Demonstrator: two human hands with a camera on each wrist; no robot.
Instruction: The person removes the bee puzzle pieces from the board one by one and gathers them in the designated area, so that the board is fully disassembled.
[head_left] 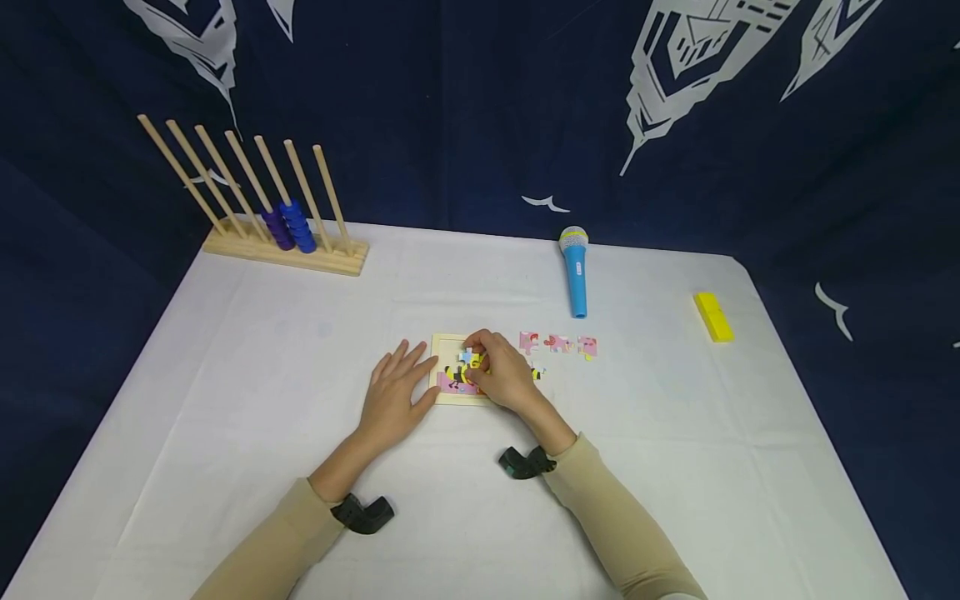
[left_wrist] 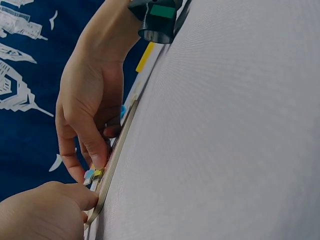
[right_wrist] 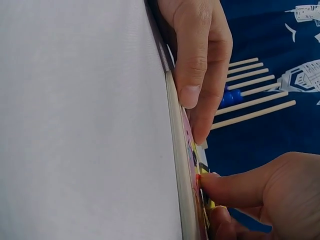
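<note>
A small wooden jigsaw tray (head_left: 457,401) lies mid-table, its lower part filled with pink and bee-patterned pieces. My right hand (head_left: 506,372) is over it, thumb and fingers pinching a blue-and-yellow puzzle piece (head_left: 467,357). In the left wrist view this piece (left_wrist: 90,174) shows just below the right fingertips. The left hand (head_left: 393,402) lies at the tray's left side with fingers spread, thumb and fingertips at the rim. From the right wrist, the left thumb (right_wrist: 191,95) appears against the tray edge. The right hand covers the tray's right part.
Several loose puzzle pieces lie right of the tray, among them a pink one (head_left: 557,342). Behind them is a blue toy microphone (head_left: 576,279). A wooden peg rack (head_left: 300,257) with purple and blue rings stands back left; a yellow block (head_left: 713,317) lies far right.
</note>
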